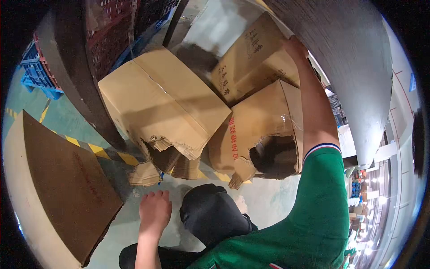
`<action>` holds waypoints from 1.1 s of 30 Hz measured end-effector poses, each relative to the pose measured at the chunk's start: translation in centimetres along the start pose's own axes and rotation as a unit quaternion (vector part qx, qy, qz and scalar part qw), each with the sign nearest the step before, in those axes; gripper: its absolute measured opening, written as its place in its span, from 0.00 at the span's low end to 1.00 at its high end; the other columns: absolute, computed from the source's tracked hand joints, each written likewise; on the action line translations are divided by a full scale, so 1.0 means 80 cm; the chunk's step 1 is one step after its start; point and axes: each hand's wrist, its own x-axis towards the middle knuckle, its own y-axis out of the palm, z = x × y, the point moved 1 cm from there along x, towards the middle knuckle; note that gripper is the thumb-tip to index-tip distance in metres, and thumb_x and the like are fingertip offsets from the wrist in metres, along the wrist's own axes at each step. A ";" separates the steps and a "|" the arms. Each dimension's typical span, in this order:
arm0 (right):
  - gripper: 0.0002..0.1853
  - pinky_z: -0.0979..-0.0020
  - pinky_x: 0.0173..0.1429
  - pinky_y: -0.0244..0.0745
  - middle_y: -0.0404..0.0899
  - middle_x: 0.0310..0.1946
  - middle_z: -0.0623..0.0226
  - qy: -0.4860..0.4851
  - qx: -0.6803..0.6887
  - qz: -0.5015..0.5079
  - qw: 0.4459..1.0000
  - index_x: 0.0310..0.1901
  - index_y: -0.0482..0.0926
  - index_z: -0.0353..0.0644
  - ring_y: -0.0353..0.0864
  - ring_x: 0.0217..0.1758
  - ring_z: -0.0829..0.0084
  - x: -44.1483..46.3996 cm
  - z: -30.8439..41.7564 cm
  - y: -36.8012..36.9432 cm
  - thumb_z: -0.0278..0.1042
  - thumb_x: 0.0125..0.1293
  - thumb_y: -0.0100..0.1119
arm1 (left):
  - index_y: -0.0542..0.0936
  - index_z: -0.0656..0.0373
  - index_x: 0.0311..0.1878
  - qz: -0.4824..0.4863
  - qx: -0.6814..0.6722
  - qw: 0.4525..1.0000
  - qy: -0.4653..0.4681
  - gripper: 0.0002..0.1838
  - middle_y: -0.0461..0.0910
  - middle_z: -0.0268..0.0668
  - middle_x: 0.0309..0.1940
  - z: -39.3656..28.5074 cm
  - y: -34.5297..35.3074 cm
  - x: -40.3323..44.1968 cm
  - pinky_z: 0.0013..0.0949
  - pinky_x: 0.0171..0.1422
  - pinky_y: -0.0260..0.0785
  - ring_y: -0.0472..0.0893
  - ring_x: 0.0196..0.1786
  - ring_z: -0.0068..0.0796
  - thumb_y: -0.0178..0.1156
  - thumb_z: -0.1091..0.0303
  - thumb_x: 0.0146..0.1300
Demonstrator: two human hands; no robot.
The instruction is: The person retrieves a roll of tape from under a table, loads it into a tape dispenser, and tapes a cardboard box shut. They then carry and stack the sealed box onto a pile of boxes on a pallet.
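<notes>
"Why does the wide box sit there?"

"It lies at a slant between a dark post and the two boxes on the right, probably wedged for want of room."

"And those two?"

"The box with red writing is in front; the rear box sits tilted behind it, and they seem to prop each other."

"What about the hands?"

"The right hand reaches to the rear box's upper edge, maybe to steady it. I can't tell how far its fingers close, or whether they grip anything. The left hand hangs near the knee, loosely half-curled with nothing visible in it, perhaps for balance."

"And the materials?"

"Smooth brown cardboard. The wide box has shiny tape along its seam and a ragged, layered tear below. The red-lettered one has a rough, roundish hole, with a small torn flap hanging beside it."
</notes>
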 end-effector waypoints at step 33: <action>0.11 0.71 0.45 0.70 0.79 0.35 0.66 -0.199 0.523 0.524 0.642 0.40 0.76 0.40 0.77 0.39 0.75 -0.637 0.026 -0.212 0.39 0.65 0.52 | 0.80 0.62 0.39 0.001 -0.358 0.891 -0.281 0.08 0.81 0.41 0.30 -0.200 -0.324 -0.230 0.28 0.41 0.71 0.81 0.34 0.27 0.57 0.69 0.60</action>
